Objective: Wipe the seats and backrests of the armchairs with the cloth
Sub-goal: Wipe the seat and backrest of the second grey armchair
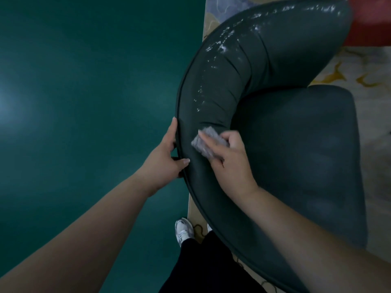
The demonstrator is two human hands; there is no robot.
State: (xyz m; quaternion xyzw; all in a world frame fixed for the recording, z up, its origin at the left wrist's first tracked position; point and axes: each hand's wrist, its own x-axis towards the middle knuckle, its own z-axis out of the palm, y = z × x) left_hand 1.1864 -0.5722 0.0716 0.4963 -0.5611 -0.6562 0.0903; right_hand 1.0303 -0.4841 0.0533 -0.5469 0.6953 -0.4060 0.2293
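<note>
Nearest the camera: a white-and-grey trainer (183, 230) on the dark green floor (84, 102), at the edge of a pale patterned rug (349, 70).

Right hand (229, 159): fingers curled round a small folded grey cloth (206, 143), pressing it flat against the inner face of the curved, dark green leather backrest (243, 66), low down near where the padding meets the seat cushion. Cloth lies directly under the fingertips, so this hand is the working one.

Left hand (168, 153): gripping the piped outer rim of the backrest just beside the cloth, thumb on the inner face, fingers wrapped behind and mostly hidden. Judged as a brace for the dark green armchair (275, 208).

Key relation: the backrest's long axis sweeps in an arc away from both hands, up and to the right. White flecks and streaks (220, 47) run along that arc beyond the cloth, toward the far end. The next stroke likely follows the curve outward, away from the body.

Dark green padded seat (306, 155): right of the cloth; no flecks visible on it.

Far corner: a red object (370, 28), identity unclear.
</note>
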